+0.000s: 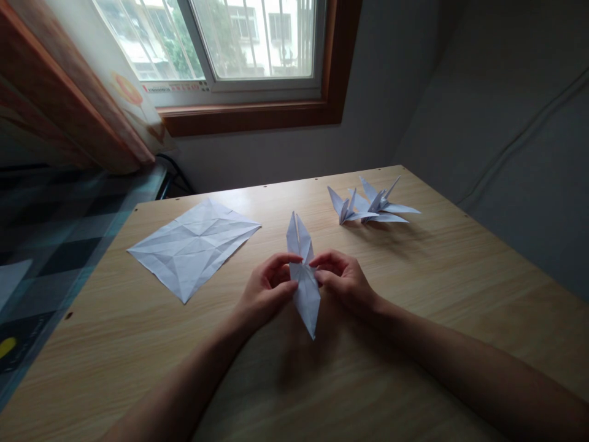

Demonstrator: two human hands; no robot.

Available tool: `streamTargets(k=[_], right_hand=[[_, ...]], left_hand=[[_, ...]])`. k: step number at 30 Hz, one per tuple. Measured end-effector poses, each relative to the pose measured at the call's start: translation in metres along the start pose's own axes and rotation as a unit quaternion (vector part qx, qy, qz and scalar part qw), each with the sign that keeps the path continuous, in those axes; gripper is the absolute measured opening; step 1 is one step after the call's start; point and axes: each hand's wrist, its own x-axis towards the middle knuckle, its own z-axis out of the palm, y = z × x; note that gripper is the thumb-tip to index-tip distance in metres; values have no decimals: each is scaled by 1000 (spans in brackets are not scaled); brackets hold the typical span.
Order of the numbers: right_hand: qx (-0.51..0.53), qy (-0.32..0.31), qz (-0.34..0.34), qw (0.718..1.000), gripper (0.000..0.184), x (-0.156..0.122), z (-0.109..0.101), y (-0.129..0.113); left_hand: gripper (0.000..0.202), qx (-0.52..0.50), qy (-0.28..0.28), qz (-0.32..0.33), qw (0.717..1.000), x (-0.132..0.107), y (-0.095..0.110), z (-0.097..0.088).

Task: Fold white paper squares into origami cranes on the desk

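Observation:
A folded white origami paper [307,294], long and narrow with a split upper end, is held above the table in front of me. My left hand [271,282] pinches its left edge near the middle between thumb and fingers. On the opposite edge, my right hand [343,279] grips it the same way, its fingertips close to the paper's centre. The lower tip points toward me. Fingers behind the paper are partly hidden.
A creased, unfolded paper sheet [196,245] lies flat at the left of the wooden table [414,368]. Finished paper cranes [380,205] stand together at the back right. A bed with a checked cover [59,245] adjoins the left side, below a curtain [69,80]. Beyond is a window [262,43].

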Motion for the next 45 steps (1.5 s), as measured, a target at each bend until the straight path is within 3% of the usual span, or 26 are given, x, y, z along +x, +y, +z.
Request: streamTargets(k=[5, 12, 20, 26, 33, 39, 45], right_hand=[[19, 31, -5, 999, 33, 1, 3, 3], [-21, 13, -8, 1000, 16, 1, 2, -2], [-13, -5, 5, 1000, 24, 0, 0, -3], [-7, -13, 8, 1000, 27, -1, -2, 0], [-14, -11, 5, 1000, 22, 0, -3, 4], [-36, 2, -13, 999, 15, 0, -1, 1], [-24, -4, -3, 1000, 24, -2, -2, 0]], left_hand=[[43, -1, 32, 30, 999, 1, -1, 7], [20, 35, 39, 9, 999, -1, 0, 6], [55, 4, -13, -33, 999, -3, 9, 7], [50, 16, -26, -19, 999, -1, 7, 4], [41, 71, 14, -7, 997, -1, 5, 6], [37, 30, 24, -8, 999, -1, 3, 3], [39, -7, 7, -12, 1000, -1, 3, 2]])
